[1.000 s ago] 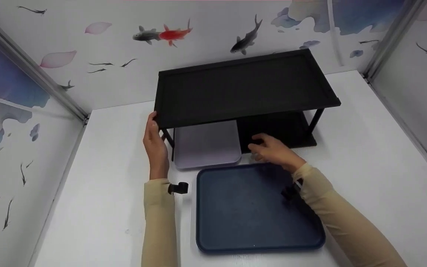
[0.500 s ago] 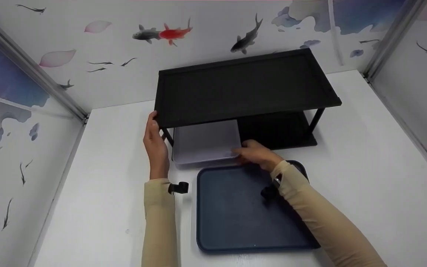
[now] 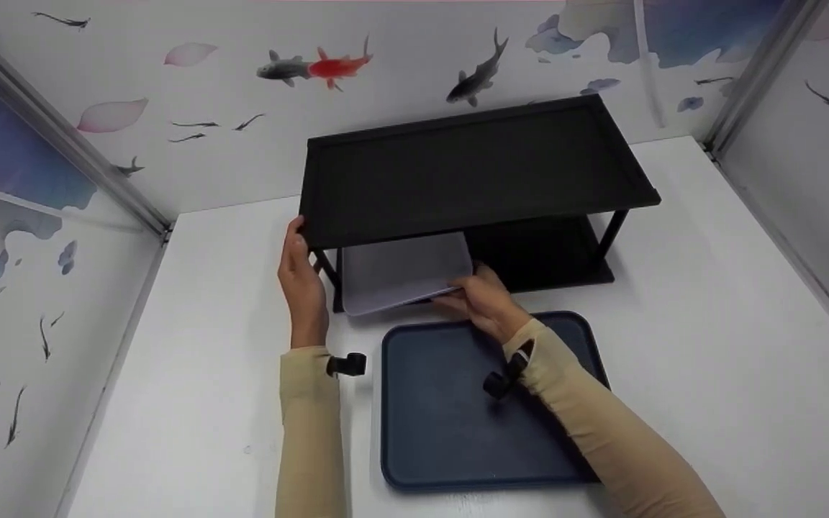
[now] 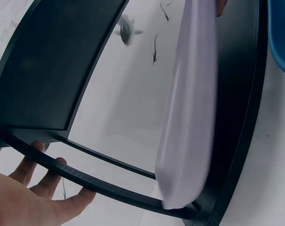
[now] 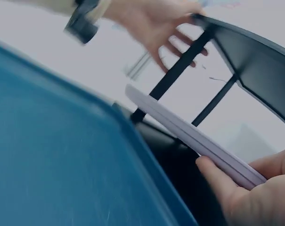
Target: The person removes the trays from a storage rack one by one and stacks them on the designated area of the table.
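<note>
A two-level black rack (image 3: 472,173) stands on the white table. My left hand (image 3: 304,288) holds its upper left front corner, the fingers (image 4: 48,181) reaching past the thin side post (image 4: 81,176). A shallow lavender tray (image 3: 404,272) sits between the rack's two levels on the left side, its back part hidden under the top shelf. My right hand (image 3: 485,302) pinches the tray's front right corner, thumb above and fingers below. That corner is raised, so the tray tilts; in the right wrist view the tray (image 5: 194,136) shows edge-on above the lower shelf.
A large dark blue tray (image 3: 458,410) lies on the table directly in front of the rack, beneath my right forearm. White walls printed with fish and petals rise behind the rack and at both sides. The lower shelf's right part (image 3: 544,252) shows bare black surface.
My right hand has moved left from the lower shelf's right side, taken hold of the lavender tray's corner and lifted it. My left hand stays on the rack.
</note>
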The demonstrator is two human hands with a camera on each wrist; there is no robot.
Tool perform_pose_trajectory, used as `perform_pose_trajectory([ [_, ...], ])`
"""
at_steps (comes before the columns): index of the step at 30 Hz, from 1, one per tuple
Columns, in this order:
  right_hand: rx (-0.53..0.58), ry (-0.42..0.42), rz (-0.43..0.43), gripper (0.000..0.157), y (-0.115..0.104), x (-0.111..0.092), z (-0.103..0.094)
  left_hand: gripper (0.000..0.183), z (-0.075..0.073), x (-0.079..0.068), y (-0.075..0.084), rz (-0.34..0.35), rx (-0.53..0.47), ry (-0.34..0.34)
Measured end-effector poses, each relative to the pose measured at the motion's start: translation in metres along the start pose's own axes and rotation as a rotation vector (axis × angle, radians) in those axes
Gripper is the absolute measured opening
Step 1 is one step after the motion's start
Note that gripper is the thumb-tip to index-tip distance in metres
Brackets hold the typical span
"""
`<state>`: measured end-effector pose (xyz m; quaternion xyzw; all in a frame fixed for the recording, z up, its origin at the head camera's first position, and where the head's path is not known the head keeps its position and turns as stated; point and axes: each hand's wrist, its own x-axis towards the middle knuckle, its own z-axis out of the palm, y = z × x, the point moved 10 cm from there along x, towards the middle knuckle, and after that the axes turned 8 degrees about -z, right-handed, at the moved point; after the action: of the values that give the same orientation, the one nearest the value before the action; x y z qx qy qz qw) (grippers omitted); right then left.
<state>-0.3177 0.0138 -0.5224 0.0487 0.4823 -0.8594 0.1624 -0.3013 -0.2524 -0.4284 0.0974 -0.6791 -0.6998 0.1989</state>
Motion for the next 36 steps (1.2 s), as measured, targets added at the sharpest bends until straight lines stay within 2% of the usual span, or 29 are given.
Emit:
perform_pose_trajectory([
  [4,-0.078,-0.021,-0.098,0.085,-0.014,-0.007,-0.002,0.047,0.000,0.001,-0.002,-0.007,0.012,0.007],
  [9,-0.138,-0.061,-0.156,0.084,-0.030,-0.025,-0.010,0.047,0.000,0.000,0.001,-0.012,0.005,-0.002],
  [13,-0.162,-0.078,-0.181,0.083,-0.042,-0.043,-0.024,0.048,0.000,0.000,0.002,-0.009,0.008,-0.006],
  [20,-0.174,-0.065,-0.235,0.071,-0.069,-0.079,-0.059,0.047,0.002,0.000,0.000,-0.004,0.009,-0.005],
  [24,-0.198,-0.035,-0.303,0.062,-0.090,-0.100,-0.084,0.046,0.002,0.001,-0.001,-0.011,0.006,-0.008],
  [28,-0.229,-0.040,-0.393,0.056,-0.110,-0.122,-0.105,0.047,0.002,0.003,-0.002,-0.025,0.001,-0.011],
  [36,-0.091,-0.026,-0.570,0.051,-0.127,-0.158,-0.145,0.046,0.002,0.002,-0.001,-0.013,-0.011,-0.008],
])
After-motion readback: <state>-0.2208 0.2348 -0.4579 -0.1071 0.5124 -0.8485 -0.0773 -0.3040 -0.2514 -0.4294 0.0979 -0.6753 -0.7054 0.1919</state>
